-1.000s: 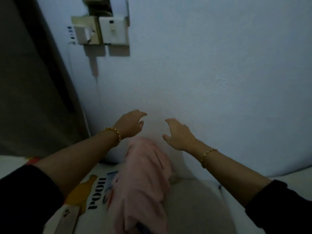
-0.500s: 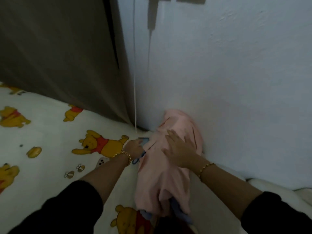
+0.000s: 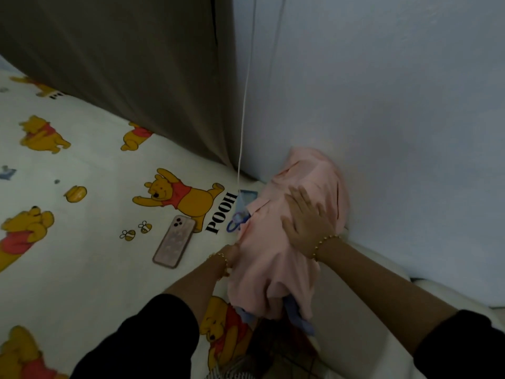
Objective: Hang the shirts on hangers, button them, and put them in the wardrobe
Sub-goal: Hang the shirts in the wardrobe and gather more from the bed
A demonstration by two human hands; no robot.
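A bunched pink shirt tops a pile of clothes on the bed, against the white wall. My right hand lies flat on top of it, fingers spread. My left hand reaches under the shirt's left edge; its fingers are hidden by the cloth. A blue garment pokes out below the pink one. A blue plastic hanger hook shows at the pile's left side.
A phone in a pink case lies on the Pooh-print bedsheet, left of the pile. A white cable hangs down the wall. A brown curtain hangs at the back left. A white pillow lies right of the pile.
The view has tilted down from the wall to the bed. Both hands have dropped from mid-air onto the pink shirt; the left has slid under its edge.
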